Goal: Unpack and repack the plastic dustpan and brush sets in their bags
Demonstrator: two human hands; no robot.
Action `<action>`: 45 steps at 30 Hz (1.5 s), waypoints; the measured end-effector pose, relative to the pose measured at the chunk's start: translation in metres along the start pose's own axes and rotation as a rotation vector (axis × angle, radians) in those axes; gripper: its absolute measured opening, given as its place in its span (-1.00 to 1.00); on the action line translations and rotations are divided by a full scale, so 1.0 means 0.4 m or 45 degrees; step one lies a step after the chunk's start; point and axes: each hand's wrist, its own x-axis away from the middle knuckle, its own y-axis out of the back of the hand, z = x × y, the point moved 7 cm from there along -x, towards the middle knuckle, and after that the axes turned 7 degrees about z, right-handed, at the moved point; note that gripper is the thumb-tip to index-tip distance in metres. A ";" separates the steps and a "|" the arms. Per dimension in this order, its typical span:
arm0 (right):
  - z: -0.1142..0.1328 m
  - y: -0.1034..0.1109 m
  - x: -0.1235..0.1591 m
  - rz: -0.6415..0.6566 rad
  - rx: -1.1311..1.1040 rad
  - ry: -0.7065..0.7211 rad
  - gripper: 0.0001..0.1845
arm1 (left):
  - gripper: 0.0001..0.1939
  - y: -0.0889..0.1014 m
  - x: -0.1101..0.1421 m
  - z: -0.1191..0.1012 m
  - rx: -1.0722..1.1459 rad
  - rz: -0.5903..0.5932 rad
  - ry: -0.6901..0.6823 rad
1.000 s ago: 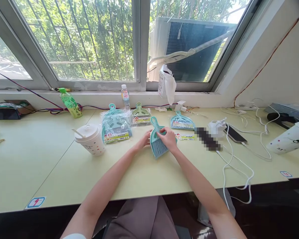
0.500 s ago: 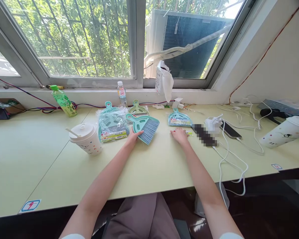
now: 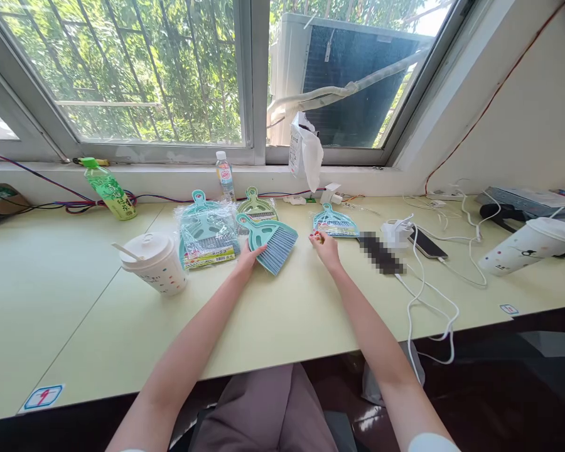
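as left hand point(image 3: 248, 258) holds brush point(image 3: 279, 248), packets point(image 3: 209, 235) nearby

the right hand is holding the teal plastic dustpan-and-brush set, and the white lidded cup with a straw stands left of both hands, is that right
Not quite: the left hand, not the right hand, holds the teal plastic dustpan-and-brush set, as the head view shows. The white lidded cup with a straw does stand left of both hands.
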 end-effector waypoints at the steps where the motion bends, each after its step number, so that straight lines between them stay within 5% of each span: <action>1: 0.014 0.015 0.004 -0.078 -0.050 0.038 -0.43 | -0.38 -0.006 0.003 -0.002 0.014 0.014 0.003; 6: 0.132 0.014 0.049 -0.175 0.001 0.387 -0.36 | -0.36 -0.026 0.010 -0.002 0.070 0.082 0.021; 10: 0.190 -0.138 0.097 0.314 0.314 0.689 -0.32 | -0.32 -0.035 0.018 -0.006 0.049 0.113 0.020; 14: 0.167 -0.251 0.129 0.647 0.459 0.746 -0.21 | -0.22 -0.055 0.027 -0.018 -0.028 0.168 -0.042; 19: 0.167 -0.222 0.119 0.523 0.314 0.735 -0.30 | -0.14 -0.069 0.026 -0.016 -0.062 0.194 -0.094; 22: 0.168 -0.164 0.106 0.193 0.168 0.634 -0.27 | -0.14 -0.055 0.022 -0.002 -0.008 0.132 -0.034; 25: 0.118 -0.130 0.095 -0.069 -0.243 0.297 -0.15 | -0.16 -0.032 0.018 0.001 0.027 0.041 -0.019; 28: 0.064 -0.203 0.092 0.215 -0.826 -0.083 -0.23 | -0.15 -0.021 0.013 -0.007 0.016 0.031 -0.060; 31: 0.063 -0.266 0.100 0.504 -1.218 -0.228 -0.51 | -0.19 -0.020 0.011 -0.019 -0.078 0.033 -0.125; 35: 0.060 -0.265 0.096 0.490 -1.417 -0.268 -0.65 | -0.36 -0.023 0.021 -0.046 -0.368 -0.046 -0.221; 39: 0.042 -0.243 0.085 0.413 -1.489 -0.301 -0.69 | -0.60 -0.023 0.057 -0.123 -0.893 -0.244 -0.545; 42: 0.029 -0.219 0.069 0.343 -1.508 -0.282 -0.68 | -0.63 -0.015 0.084 -0.177 -1.346 -0.398 -0.775; 45: 0.017 -0.191 0.052 0.291 -1.512 -0.256 -0.66 | -0.66 0.015 0.083 -0.200 -1.762 -0.519 -0.804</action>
